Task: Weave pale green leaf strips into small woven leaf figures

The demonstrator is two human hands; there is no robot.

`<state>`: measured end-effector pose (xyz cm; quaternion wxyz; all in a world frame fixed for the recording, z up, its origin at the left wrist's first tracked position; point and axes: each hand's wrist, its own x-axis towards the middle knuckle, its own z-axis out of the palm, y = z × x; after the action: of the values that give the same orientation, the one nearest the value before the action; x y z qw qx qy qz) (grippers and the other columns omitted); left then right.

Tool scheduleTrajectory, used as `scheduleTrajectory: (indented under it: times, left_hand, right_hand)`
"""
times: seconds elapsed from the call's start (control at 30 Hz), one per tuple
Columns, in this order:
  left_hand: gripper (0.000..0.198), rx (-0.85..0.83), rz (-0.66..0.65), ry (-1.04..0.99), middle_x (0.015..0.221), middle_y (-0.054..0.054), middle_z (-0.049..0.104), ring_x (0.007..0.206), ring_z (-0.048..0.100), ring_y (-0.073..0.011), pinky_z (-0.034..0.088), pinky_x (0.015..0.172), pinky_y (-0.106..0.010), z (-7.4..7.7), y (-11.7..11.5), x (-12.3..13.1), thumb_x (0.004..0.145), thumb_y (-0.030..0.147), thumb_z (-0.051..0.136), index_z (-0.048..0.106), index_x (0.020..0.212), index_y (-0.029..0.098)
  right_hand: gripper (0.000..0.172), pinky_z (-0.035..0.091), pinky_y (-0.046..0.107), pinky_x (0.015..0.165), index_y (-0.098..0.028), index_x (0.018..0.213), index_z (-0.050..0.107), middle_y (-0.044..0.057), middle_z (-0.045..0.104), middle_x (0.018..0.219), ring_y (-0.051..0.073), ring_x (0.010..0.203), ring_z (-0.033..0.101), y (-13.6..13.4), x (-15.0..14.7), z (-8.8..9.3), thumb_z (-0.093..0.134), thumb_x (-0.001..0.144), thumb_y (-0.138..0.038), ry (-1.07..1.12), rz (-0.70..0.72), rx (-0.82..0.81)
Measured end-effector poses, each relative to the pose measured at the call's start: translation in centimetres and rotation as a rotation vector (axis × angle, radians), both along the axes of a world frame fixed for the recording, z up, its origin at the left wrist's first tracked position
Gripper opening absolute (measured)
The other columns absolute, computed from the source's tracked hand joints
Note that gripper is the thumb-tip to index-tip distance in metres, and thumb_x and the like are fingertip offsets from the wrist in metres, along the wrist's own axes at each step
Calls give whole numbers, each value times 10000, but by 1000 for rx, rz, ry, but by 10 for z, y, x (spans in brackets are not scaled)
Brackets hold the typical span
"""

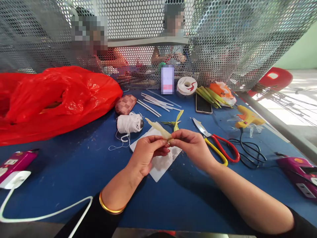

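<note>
I saw my left hand (146, 153) and right hand (193, 147), fingers pinching a leaf strip (158, 129); it seemed light, floppy, best held low.

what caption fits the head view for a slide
Left hand and right hand pinch a yellow strip above a blue table.

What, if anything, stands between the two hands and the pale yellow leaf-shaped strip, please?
Nothing visible: the left hand and right hand both pinch the pale yellow leaf-shaped strip directly, above the white sheet.
</note>
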<state>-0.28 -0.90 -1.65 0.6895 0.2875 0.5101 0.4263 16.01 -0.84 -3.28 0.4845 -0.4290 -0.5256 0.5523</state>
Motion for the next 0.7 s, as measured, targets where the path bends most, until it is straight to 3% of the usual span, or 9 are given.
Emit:
scheduleTrajectory:
  times: [0.2,0.43,0.7]
  left_hand:
    - [99,-16,-49,-25,633,-39,715,532,644,-104,520,566,-193,-1,0,-2,676,149,755,709,750,102]
    - [117,219,-34,108,673,-17,730,597,668,-111,540,650,-211,-1,-5,3,687,252,771,748,720,142]
    - [100,405,31,270,635,7,708,608,675,-131,562,660,-235,-4,-8,8,717,253,737,727,658,173]
  right_hand:
    - [58,484,287,682,-207,807,717,-12,708,727,141,685,619,0,4,1,722,794,-263,-223,-34,207]
    - [137,439,270,620,-195,721,664,-25,640,648,125,626,556,-2,0,-2,717,797,-295,-190,-98,189]
    - [230,417,269,601,-186,681,628,-15,602,622,127,606,527,-5,-4,-3,671,818,-365,-151,-133,111]
